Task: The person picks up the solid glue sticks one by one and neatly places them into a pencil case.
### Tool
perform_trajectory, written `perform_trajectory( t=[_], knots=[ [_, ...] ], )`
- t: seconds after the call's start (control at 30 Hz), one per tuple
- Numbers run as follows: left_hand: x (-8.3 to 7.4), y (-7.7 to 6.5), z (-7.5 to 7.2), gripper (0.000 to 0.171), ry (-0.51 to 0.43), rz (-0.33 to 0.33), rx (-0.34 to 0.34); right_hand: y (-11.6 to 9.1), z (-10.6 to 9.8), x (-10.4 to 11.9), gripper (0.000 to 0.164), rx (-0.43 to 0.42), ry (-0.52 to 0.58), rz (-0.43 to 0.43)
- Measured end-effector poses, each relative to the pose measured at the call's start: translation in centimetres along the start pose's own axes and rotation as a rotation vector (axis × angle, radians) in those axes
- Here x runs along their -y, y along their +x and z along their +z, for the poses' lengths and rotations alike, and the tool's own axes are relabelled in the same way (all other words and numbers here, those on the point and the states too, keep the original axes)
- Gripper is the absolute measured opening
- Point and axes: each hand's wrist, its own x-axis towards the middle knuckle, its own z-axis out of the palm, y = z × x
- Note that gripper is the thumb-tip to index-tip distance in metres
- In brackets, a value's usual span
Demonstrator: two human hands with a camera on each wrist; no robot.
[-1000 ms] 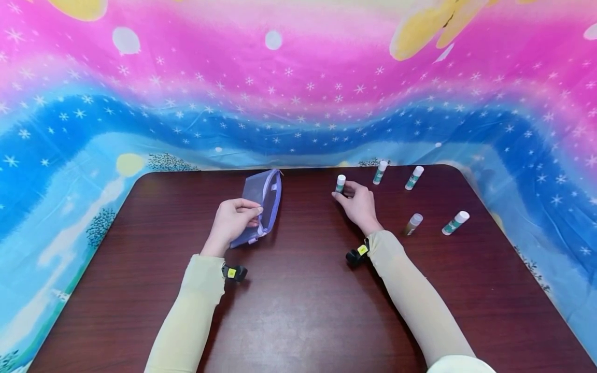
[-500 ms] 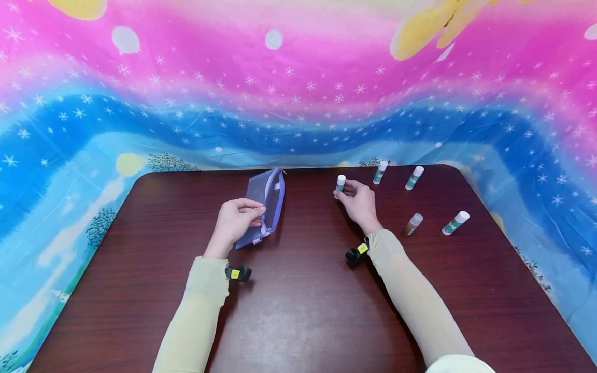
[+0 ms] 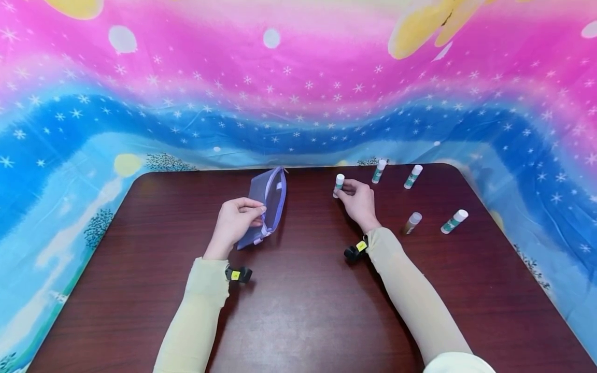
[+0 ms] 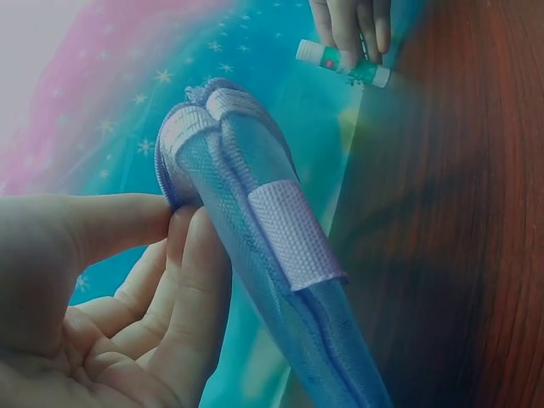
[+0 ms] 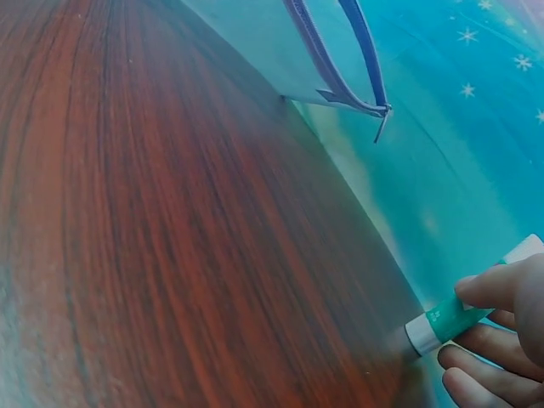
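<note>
My left hand point(image 3: 240, 220) pinches the rim of a purple mesh zipper pouch point(image 3: 261, 191) between thumb and fingertips. The pouch stands on edge with its zipper open and its mouth facing right. In the left wrist view, a pale fabric tab point(image 4: 296, 234) shows on its side. Further right, my right hand point(image 3: 358, 201) grips a glue stick point(image 3: 339, 182) with a white cap and green label, held upright. The right wrist view shows thumb and fingers round that glue stick point(image 5: 455, 319); whether its base touches the table I cannot tell.
Behind and right of my right hand stand more glue sticks: two at the back point(image 3: 379, 172) point(image 3: 412, 177), one white-capped point(image 3: 454, 222) and one with a clear cap and brownish body point(image 3: 412, 224) nearer. A patterned cloth point(image 3: 298, 103) hangs behind the dark wooden table point(image 3: 298, 311).
My left hand and the pouch have shifted slightly right, and the pouch mouth looks a little wider. The right hand stays almost in place, still holding the glue stick.
</note>
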Motion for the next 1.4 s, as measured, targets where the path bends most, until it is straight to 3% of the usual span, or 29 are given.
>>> perform_trajectory(
  t=[0.5, 1.13, 1.4],
  knots=[
    [-1.5, -0.9, -0.4, 0.014, 0.18, 0.09, -0.073, -0.4, 0.3, 0.8, 0.03, -0.002, 0.039, -0.002],
    [-1.7, -0.9, -0.6, 0.015, 0.147, 0.087, -0.03, -1.3, 0.9, 3.5, 0.031, 0.04, 0.147, -0.055],
    [-1.4, -0.8, -0.2, 0.015, 0.125, 0.052, -0.011, -1.9, 1.1, 4.7, 0.032, 0.084, 0.185, -0.049]
  ],
)
